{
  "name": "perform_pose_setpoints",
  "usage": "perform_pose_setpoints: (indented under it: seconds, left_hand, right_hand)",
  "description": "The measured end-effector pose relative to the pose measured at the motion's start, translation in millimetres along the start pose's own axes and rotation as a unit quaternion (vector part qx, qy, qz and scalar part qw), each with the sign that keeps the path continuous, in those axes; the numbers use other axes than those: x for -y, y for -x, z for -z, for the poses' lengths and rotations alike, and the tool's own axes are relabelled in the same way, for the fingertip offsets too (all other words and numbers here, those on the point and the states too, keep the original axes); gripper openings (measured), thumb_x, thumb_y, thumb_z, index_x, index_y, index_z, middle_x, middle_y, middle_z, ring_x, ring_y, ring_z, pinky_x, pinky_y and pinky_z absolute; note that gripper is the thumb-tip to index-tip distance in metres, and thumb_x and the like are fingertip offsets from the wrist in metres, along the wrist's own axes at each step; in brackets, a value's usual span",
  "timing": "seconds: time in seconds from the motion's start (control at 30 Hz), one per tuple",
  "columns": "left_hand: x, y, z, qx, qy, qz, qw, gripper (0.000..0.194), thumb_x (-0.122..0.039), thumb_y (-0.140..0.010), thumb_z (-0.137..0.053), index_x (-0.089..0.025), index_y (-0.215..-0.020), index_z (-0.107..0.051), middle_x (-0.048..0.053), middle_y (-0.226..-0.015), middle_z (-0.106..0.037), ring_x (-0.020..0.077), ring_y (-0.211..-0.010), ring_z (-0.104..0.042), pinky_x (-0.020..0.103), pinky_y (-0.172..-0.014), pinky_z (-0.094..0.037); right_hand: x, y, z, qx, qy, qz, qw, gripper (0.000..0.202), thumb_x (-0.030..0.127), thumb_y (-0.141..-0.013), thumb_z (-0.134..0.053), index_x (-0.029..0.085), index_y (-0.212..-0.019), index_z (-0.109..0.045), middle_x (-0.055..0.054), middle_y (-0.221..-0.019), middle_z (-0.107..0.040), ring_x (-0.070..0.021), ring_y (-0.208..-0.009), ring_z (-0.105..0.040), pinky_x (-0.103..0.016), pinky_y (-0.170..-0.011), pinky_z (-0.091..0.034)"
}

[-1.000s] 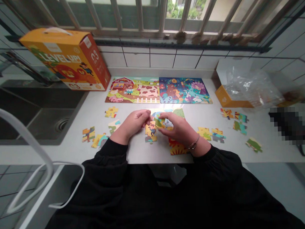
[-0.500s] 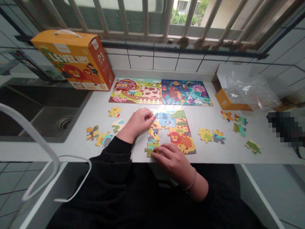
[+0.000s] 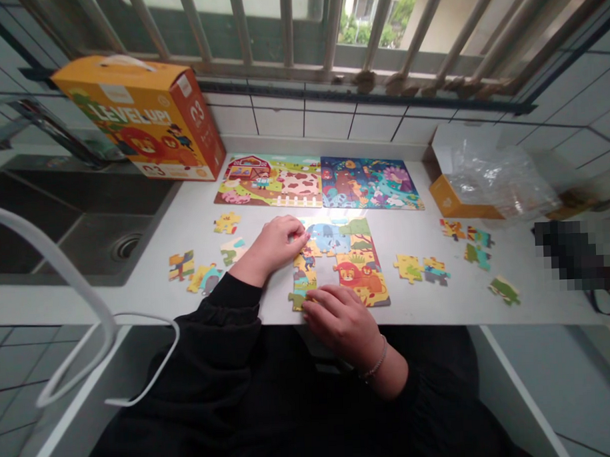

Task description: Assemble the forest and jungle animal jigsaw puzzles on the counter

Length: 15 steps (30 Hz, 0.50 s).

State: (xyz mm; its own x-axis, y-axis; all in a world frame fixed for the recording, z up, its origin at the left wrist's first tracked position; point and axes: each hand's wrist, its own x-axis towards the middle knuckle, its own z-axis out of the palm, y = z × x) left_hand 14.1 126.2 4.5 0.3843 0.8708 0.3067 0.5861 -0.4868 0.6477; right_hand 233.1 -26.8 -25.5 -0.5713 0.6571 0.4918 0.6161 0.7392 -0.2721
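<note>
A partly assembled jigsaw puzzle (image 3: 361, 273) with lions and elephants lies in front of me, with a gap in its middle and lower part. My left hand (image 3: 278, 246) rests at its upper left edge, fingers bent and closed with the tips against the pieces there. At the lower left corner, my right hand (image 3: 341, 320) has its fingers closed on a green puzzle piece (image 3: 297, 301), beneath the left column. The fingers partly cover this piece. Loose pieces lie to the left, including a yellow piece (image 3: 227, 223), and to the right, including another yellow piece (image 3: 408, 267).
Behind are a finished farm puzzle (image 3: 298, 182) and a dark blue forest puzzle (image 3: 368, 183). An orange box (image 3: 146, 124) stands beside the sink (image 3: 99, 229). An opened box (image 3: 464, 199) with clear plastic sits at right. A white curved tube (image 3: 60, 260) crosses the left side.
Both hands stay at nearly the same places on the puzzle. My right wrist has shifted slightly left, and the whole view has moved a little.
</note>
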Motion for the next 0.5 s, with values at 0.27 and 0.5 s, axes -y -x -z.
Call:
perform_pose_setpoints:
  seconds: [0.27,0.5]
  left_hand:
    - [0.4,-0.1,-0.2,0.005,-0.007,0.0,1.0,0.03,-0.04,-0.102,-0.067,-0.023,-0.077,-0.065,0.008,-0.101,-0.077,0.0257,-0.098,-0.067,0.042,-0.096,-0.051]
    - [-0.9,0.5,-0.3,0.002,-0.003,0.002,1.0,0.027,-0.036,-0.101,-0.068,-0.023,-0.078,-0.065,0.008,-0.101,-0.077,0.0262,-0.098,-0.067,0.042,-0.096,-0.05]
  right_hand:
    - [-1.4,0.3,-0.8,0.007,-0.019,-0.011,1.0,0.019,0.025,-0.108,-0.068,0.029,-0.125,-0.073,-0.009,-0.132,-0.08,-0.0315,-0.125,-0.072,-0.052,-0.102,-0.059]
    - [-1.2,-2.7,0.9,0.006,-0.003,-0.008,1.0,0.029,0.027,-0.11,-0.065,0.029,-0.138,-0.07,-0.008,-0.131,-0.081,-0.0309,-0.128,-0.072,-0.052,-0.106,-0.057]
